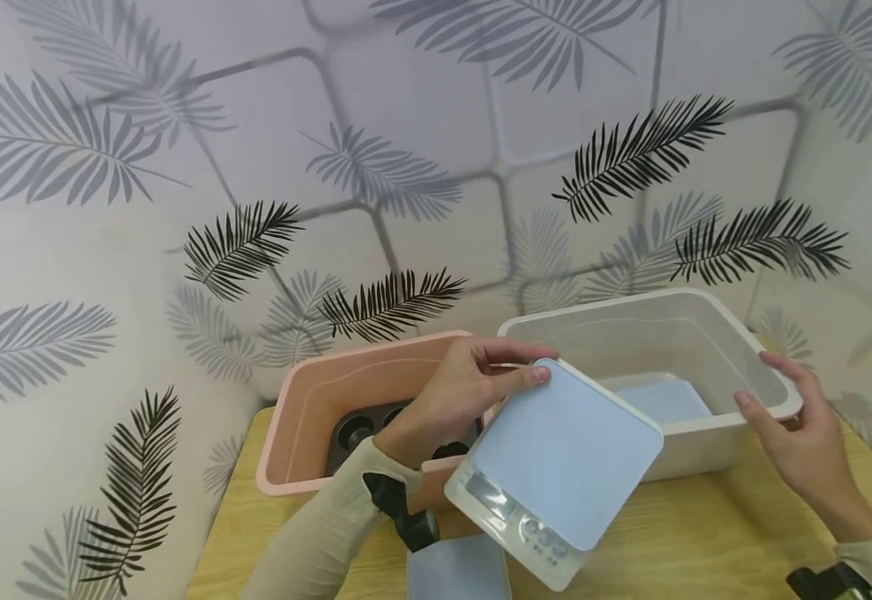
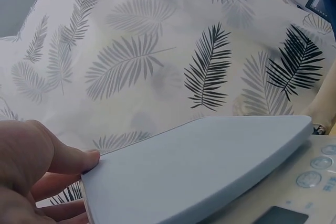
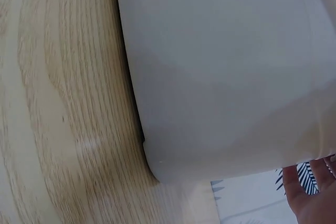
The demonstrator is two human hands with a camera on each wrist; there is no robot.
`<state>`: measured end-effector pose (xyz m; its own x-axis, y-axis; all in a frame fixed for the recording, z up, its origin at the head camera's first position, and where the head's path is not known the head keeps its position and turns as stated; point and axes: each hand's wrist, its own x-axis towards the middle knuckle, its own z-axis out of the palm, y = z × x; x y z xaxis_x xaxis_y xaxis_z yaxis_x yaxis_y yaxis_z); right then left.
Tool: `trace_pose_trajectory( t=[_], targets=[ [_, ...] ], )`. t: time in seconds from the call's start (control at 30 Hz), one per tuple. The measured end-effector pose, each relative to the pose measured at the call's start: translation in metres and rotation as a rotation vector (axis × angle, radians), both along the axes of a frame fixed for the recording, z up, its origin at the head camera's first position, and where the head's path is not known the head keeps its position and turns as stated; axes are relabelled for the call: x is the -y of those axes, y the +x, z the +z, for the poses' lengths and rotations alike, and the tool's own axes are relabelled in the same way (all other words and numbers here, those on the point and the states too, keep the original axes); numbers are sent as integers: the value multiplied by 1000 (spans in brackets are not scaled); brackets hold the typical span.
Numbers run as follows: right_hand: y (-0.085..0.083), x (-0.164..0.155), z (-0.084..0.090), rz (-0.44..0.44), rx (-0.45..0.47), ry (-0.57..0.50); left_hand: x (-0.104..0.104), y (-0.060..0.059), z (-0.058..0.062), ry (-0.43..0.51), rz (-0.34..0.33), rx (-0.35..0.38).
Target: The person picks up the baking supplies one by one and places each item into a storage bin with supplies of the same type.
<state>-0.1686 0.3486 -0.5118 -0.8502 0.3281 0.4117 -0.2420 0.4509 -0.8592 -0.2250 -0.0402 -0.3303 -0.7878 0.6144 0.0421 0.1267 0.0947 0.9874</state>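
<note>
My left hand (image 1: 473,387) pinches a corner of a kitchen scale (image 1: 563,458), thumb on top of its pale blue platform. The scale is tilted, with its display and buttons toward me, and overlaps the front of both bins in the head view. In the left wrist view the thumb (image 2: 79,161) presses the edge of the platform. My right hand (image 1: 804,442) grips the right rim of a white plastic bin (image 1: 684,454), thumb toward the front. From the right wrist, the bin's side wall fills much of the view, with the fingers (image 3: 294,182) at its edge.
Left of the white bin stands a pink bin (image 1: 286,433) holding a dark muffin pan (image 1: 338,458). A flat pale blue piece (image 1: 664,400) lies inside the white bin. Another pale blue flat item (image 1: 458,571) is at the front of the wooden table (image 1: 706,533). Leaf-patterned cloth (image 1: 406,125) hangs behind.
</note>
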Motion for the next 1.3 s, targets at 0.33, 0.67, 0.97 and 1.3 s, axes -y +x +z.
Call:
trace_pose_trajectory(
  t=[0.33,0.67,0.97,1.3],
  targets=[
    [-2,5,-5,3,-3,-16,-29,-48,18,-52,15,4],
    [-7,8,-7,105,-96,-137,-50,-100,31,-17,-37,-37],
    [-10,8,-9,105,-110,-139,-75,-135,21,-70,-149,-55],
    [-7,2,-12,70,-128,-133,-117,-139,-6,-145,-221,-141]
  ],
)
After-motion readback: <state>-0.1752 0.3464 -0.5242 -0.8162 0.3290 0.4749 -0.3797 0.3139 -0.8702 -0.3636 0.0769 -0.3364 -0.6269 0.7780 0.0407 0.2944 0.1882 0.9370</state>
